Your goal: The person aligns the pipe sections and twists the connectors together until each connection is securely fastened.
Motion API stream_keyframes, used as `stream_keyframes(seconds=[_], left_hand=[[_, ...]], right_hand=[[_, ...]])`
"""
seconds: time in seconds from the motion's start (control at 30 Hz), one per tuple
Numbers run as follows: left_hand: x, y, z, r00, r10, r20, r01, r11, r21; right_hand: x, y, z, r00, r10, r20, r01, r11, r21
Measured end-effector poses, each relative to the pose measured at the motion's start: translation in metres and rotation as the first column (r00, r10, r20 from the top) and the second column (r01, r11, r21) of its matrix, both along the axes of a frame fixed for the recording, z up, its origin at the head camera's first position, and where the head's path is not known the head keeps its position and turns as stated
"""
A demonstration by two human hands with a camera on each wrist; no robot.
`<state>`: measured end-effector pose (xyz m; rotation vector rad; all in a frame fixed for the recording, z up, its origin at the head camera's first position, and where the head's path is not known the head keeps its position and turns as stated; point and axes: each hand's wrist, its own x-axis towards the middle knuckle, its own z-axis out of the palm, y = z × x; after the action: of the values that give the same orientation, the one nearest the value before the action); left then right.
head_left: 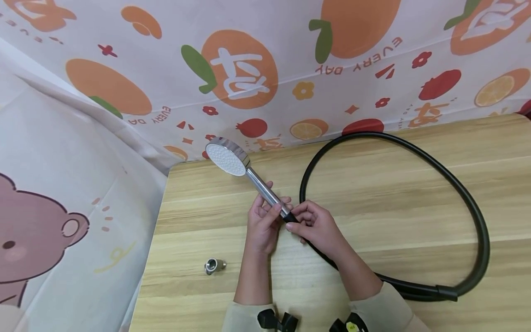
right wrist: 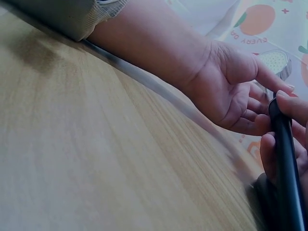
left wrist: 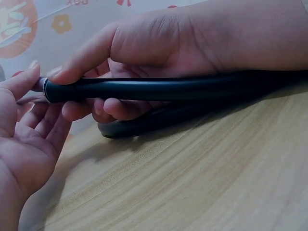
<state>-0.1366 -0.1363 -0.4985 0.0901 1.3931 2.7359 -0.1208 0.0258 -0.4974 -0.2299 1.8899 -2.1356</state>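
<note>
**Likely slick shower head (head_left: 226,157), springy hose (head_left: 464,193)**

Over the table (head_left: 186,221), the left hand (head_left: 263,226) pinches the metal handle (head_left: 261,186); the right hand (head_left: 321,228) pinches the hose's end — thumbs closed against fingers. Probably light; best held beside the joint (head_left: 289,217).

Round-faced chrome shower head (head_left: 259,184): bright silver; spray plate whitish with a fine dotted pattern. Long, looped, tubular hose (head_left: 482,240): plain black. Small cylindrical metal fitting (head_left: 215,265): silver-grey. Flat wood-look surface (head_left: 186,221): pale yellow-tan with darker streaked grain. White printed fabric backdrop (head_left: 290,108): orange fruits, green leaves, red and yellow flowers, white and orange lettering. White side cloth (head_left: 132,184): pinkish-brown bear, dark outline. Fabric sleeves (head_left: 242,318): plain beige.
</note>
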Motion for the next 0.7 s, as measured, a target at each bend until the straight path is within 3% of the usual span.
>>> stream_keyframes(seconds=[0.4, 0.6, 0.7], left_hand=[[0.0001, 0.0014, 0.0027, 1.0, -0.021, 0.021, 0.021, 1.0, -0.016], [0.0009, 0.0022, 0.004, 0.999, -0.017, 0.036, 0.02, 0.997, -0.08], [0.0006, 0.0035, 0.0041, 0.999, 0.018, 0.049, -0.012, 0.993, -0.114]], right_hand=[[-0.0022, -0.0005, -0.0042, 1.0, -0.015, -0.006, 0.015, 1.0, 0.0], [-0.0014, -0.0005, -0.0039, 0.999, -0.035, -0.042, 0.036, 0.999, 0.023], [0.0, -0.0009, -0.0041, 0.998, -0.051, -0.047, 0.054, 0.996, 0.066]])
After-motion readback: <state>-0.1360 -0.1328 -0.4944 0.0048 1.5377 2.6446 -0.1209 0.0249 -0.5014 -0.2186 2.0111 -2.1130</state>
